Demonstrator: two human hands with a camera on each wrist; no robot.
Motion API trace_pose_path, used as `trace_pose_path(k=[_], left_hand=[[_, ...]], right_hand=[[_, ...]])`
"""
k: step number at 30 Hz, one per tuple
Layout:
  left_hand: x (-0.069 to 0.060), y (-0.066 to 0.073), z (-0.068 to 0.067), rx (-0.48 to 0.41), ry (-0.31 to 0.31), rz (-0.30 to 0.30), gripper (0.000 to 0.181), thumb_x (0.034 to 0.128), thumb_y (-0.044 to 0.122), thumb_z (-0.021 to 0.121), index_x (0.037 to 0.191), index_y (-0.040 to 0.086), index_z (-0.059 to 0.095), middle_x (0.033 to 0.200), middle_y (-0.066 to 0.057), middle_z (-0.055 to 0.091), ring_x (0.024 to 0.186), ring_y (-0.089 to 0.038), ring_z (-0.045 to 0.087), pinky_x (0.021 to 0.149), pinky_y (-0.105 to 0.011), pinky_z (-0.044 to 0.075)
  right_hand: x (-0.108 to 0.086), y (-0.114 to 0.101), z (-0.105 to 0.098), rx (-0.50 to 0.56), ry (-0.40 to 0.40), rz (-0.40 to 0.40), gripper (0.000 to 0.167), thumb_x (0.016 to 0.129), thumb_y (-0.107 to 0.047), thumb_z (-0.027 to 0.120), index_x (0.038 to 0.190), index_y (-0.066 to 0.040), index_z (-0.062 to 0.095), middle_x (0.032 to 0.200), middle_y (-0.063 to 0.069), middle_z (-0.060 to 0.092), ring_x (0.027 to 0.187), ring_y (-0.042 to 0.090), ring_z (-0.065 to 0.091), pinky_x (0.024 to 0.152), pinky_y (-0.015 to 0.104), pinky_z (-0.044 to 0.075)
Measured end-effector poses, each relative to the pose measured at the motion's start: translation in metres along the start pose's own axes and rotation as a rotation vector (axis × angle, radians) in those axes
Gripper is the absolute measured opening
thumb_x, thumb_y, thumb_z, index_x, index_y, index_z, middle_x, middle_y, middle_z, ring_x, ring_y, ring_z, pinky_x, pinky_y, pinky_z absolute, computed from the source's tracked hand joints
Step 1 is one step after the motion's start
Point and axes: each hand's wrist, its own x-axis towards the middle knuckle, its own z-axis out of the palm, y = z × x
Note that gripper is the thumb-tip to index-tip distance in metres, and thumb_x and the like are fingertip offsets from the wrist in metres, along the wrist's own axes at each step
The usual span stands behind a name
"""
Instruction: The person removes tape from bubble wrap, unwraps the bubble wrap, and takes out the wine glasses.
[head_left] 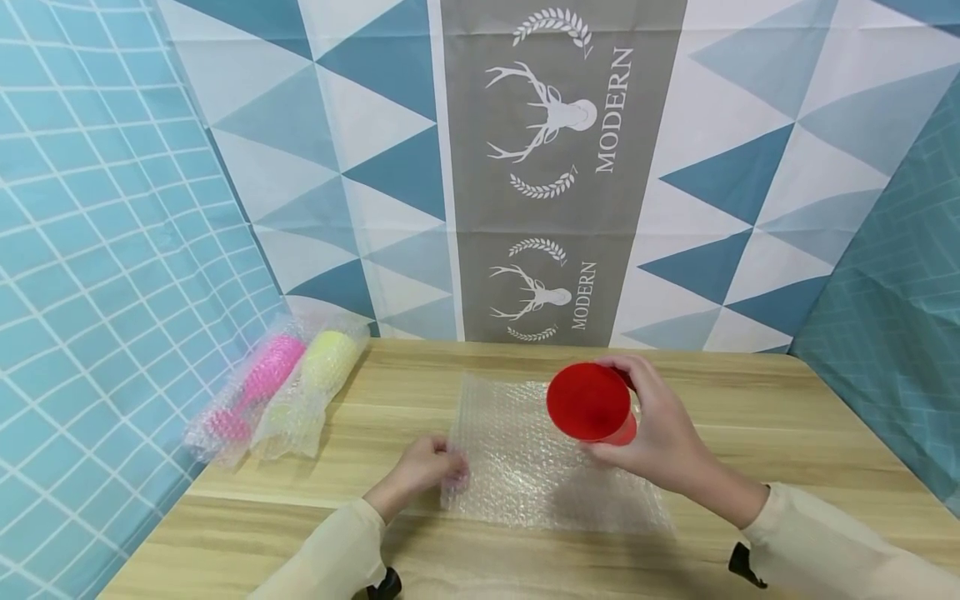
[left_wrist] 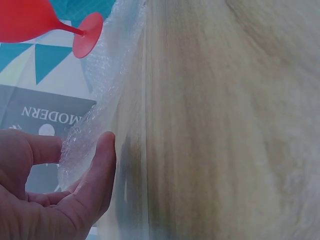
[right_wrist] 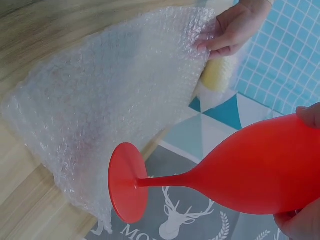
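Note:
A red plastic wine glass (head_left: 588, 402) is in my right hand (head_left: 667, 437), gripped round its bowl near the rim. In the right wrist view the red glass (right_wrist: 245, 167) shows its thin stem and round foot (right_wrist: 127, 182), held apart from the sheet. Below it a clear sheet of bubble wrap (head_left: 510, 475) lies on the table. My left hand (head_left: 422, 468) pinches the sheet's left edge between thumb and fingers. From the left wrist, my left hand (left_wrist: 60, 200) has the edge of the bubble wrap (left_wrist: 107, 75) at its fingertips.
At the table's back left lie two bubble-wrapped things side by side, one pink (head_left: 262, 375) and one yellow (head_left: 326, 362). A patterned cloth wall (head_left: 555, 292) stands behind the wooden table (head_left: 757, 433), with blue tiled cloth (head_left: 97, 250) to the left.

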Motion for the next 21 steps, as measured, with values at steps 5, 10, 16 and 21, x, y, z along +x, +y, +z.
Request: trace_pose_path(k=[5,10,16,21], left_hand=[[0.002,-0.003,0.0,-0.005,0.003,-0.004,0.02,0.0865,0.003,0.059,0.099,-0.012,0.061,0.086,-0.019,0.069,0.07,-0.014,0.065,0.069,-0.031,0.06],[0.001,-0.003,0.0,-0.007,-0.003,0.008,0.019,0.0868,0.003,0.059,0.098,-0.012,0.061,0.085,-0.018,0.068,0.069,-0.013,0.066,0.067,-0.031,0.06],[-0.002,-0.001,-0.002,-0.005,-0.002,0.016,0.014,0.085,0.004,0.06,0.091,-0.009,0.061,0.081,-0.017,0.069,0.066,-0.012,0.065,0.063,-0.03,0.059],[-0.003,-0.002,-0.004,-0.024,-0.018,0.015,0.014,0.0838,0.003,0.059,0.091,-0.009,0.061,0.079,-0.015,0.069,0.064,-0.012,0.066,0.062,-0.029,0.059]], right_hand=[[0.004,0.004,-0.005,-0.013,0.022,-0.004,0.093,0.047,-0.004,0.094,0.127,0.001,0.047,0.123,0.01,0.055,0.109,0.021,0.055,0.074,0.042,0.061],[0.007,0.008,-0.009,-0.029,0.031,0.005,0.093,0.047,-0.005,0.094,0.128,0.0,0.047,0.123,0.01,0.055,0.109,0.019,0.055,0.075,0.04,0.061],[0.01,0.013,-0.012,-0.037,0.039,0.019,0.092,0.05,-0.007,0.093,0.129,-0.001,0.047,0.123,0.01,0.055,0.108,0.019,0.054,0.076,0.032,0.06],[0.015,0.017,-0.015,-0.039,0.044,0.031,0.093,0.05,-0.007,0.093,0.129,-0.001,0.046,0.124,0.011,0.055,0.109,0.021,0.054,0.077,0.022,0.057]])
